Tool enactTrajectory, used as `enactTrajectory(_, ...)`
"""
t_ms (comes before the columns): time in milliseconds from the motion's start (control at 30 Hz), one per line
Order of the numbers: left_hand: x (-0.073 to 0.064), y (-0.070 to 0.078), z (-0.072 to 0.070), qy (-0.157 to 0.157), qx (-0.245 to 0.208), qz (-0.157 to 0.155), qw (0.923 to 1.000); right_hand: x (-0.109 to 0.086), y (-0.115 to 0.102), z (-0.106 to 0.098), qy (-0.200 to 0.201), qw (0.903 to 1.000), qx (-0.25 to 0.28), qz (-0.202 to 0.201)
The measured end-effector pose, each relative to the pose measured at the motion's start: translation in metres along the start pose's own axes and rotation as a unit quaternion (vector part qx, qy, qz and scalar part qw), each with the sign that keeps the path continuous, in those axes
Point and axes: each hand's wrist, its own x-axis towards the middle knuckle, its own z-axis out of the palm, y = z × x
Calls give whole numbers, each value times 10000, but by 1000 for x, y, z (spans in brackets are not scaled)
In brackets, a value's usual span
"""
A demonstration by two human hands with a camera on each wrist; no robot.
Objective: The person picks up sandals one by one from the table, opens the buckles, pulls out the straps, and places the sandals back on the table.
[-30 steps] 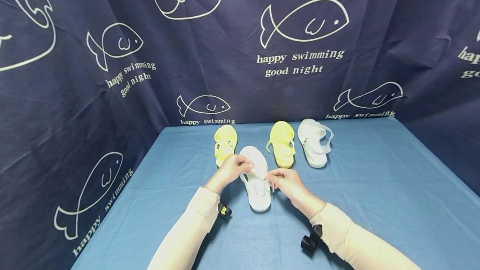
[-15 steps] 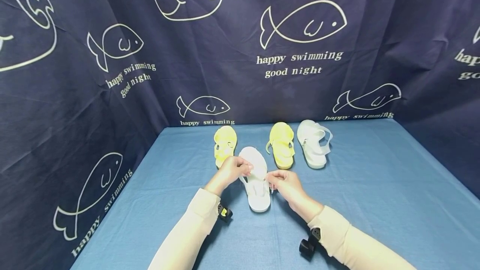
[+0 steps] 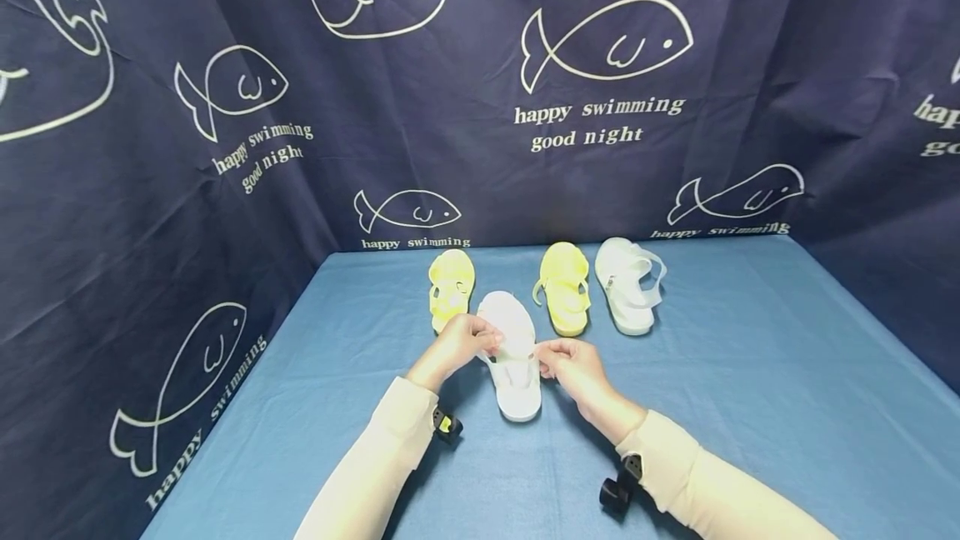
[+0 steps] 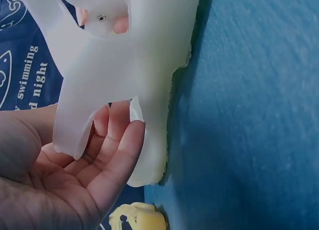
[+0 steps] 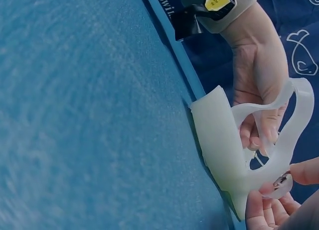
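A white sandal (image 3: 517,394) lies on the blue cloth between my hands, its toe toward me in the head view. My left hand (image 3: 461,344) is at its left side, with the fingers curled round a pale strap (image 4: 72,120); the left wrist view hides the thumb behind that strap. At the sandal's right side, my right hand (image 3: 570,363) pinches a strap end with a small metal buckle (image 5: 282,180) between thumb and finger. The right wrist view shows the left hand's fingertips (image 5: 269,133) through the strap opening.
Behind stand a yellow sandal (image 3: 452,282) at left, another yellow sandal (image 3: 564,282) and a second white sandal (image 3: 628,307) at right. A dark blue curtain (image 3: 480,165) with fish drawings borders the table (image 3: 750,373). A black wrist camera (image 3: 618,490) hangs below the right cuff.
Both hands stay at the same white sandal. The strap tip that hung below my right hand earlier no longer shows in the head view.
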Motion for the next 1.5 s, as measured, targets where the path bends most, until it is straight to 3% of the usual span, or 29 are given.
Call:
enactTrajectory(400,6,-2,-2,387,-404,-410,9976,-2,-2,-1,-45,10000,2,-57)
enactTrajectory(600,6,-5,-3,451,-598,-369,9965,-3,-1,0,16,10000,-22,-91)
enactTrajectory(1000,-8,2,-8,579,-360,-465,9966,0,2,3,201,9998,29,-43)
enactTrajectory(1133,-8,3,-9,564,-388,-394,9969,0,2,3,229,9996,167,16)
enactTrajectory(1500,-1,-1,-18,760,-596,-649,9932,0,2,1,149,9996,217,40)
